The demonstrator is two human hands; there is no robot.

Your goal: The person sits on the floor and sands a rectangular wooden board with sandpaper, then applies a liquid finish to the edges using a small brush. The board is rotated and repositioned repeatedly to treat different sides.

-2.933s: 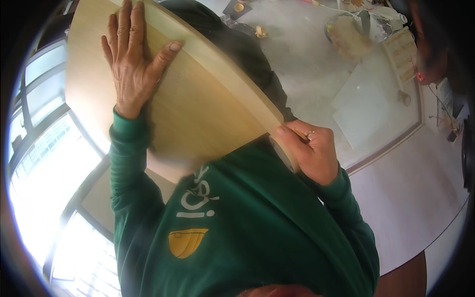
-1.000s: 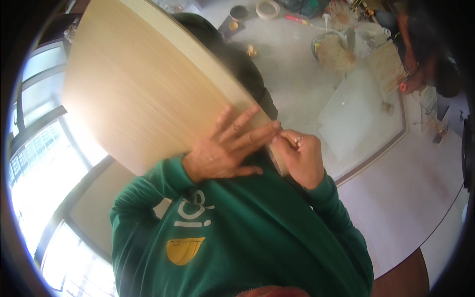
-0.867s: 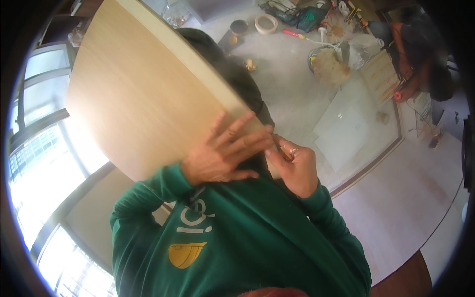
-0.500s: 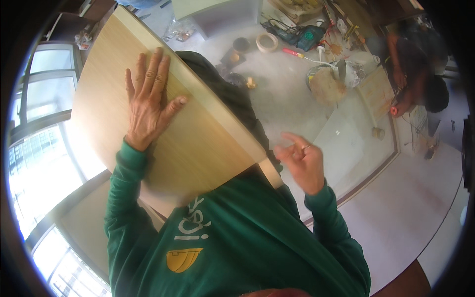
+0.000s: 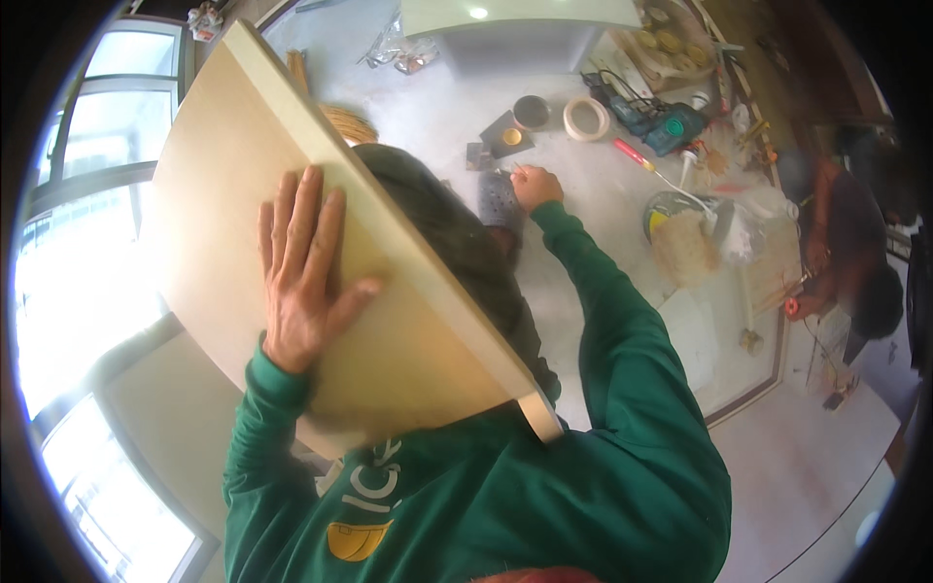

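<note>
Panel (image 5: 214, 233) slanting over the wearer's legs (image 5: 437, 209), steadied by one palm; hands well apart.
The left hand (image 5: 301, 291) lies flat on the panel's face, gripping nothing; the right hand (image 5: 536, 188) reaches out over the floor (image 5: 554, 282), fingers curled, near a dark plate (image 5: 507, 134). The panel could slip or swing if the palm's pressure eased or the reach twisted the torso. Whether the right hand holds anything cannot be told; the panel's underside and support are hidden, its near corner is blurred, and a co-worker (image 5: 855, 223) is dim.
</note>
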